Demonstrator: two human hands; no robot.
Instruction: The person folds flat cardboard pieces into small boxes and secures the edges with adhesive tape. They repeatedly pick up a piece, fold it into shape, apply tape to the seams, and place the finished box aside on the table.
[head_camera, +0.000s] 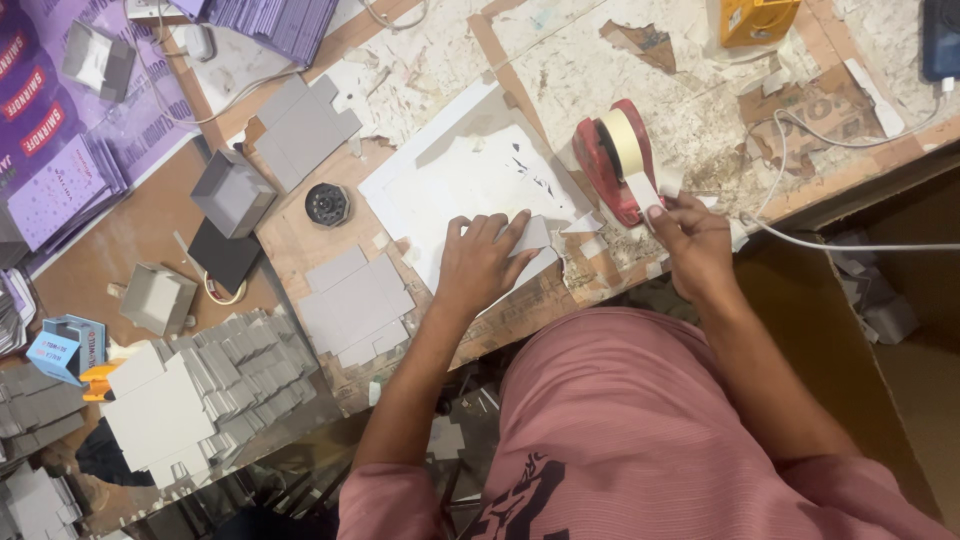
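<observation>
Worktable (690, 110): left hand (480, 262) flat (palm-down)

I saw a red tape dispenser (606, 170) carrying a cream roll (627, 142), grey card pieces (355, 305) lay on the brown, scuffed worktop (300, 240), a white sheet (470, 180) sat in the middle, purple printed stacks (290, 25) up top, my shirt (640, 430) was dusty pink with a dark print
</observation>
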